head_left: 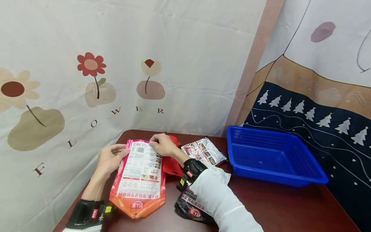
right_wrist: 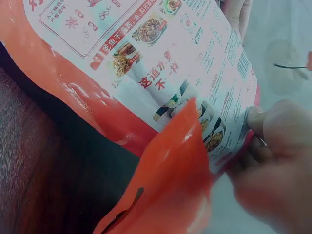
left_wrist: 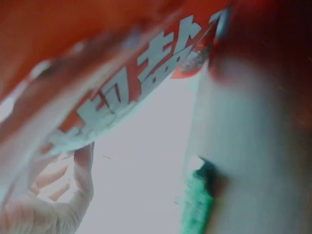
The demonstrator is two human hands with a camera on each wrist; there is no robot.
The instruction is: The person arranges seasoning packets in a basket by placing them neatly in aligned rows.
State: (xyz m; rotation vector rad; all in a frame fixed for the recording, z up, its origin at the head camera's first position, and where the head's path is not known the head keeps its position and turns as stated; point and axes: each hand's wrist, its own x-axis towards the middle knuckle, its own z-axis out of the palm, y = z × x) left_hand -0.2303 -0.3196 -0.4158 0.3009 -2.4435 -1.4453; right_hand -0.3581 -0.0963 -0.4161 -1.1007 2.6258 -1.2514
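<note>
Both hands hold a red and orange food pouch, its white printed back turned up and its orange end nearest me. At its upper left edge the left hand pinches, thumb on the printed face. My right hand pinches the top edge near the right corner. In the right wrist view, the right thumb and fingers grip that edge of the pouch. The left wrist view has the pouch's red underside close up, with a hand partly hidden behind it.
A bright red packet lies right of the pouch, partly under my right wrist. Behind my right forearm are a packet with food pictures and a black packet. A blue plastic basket stands at the table's right. Printed cloth hangs behind.
</note>
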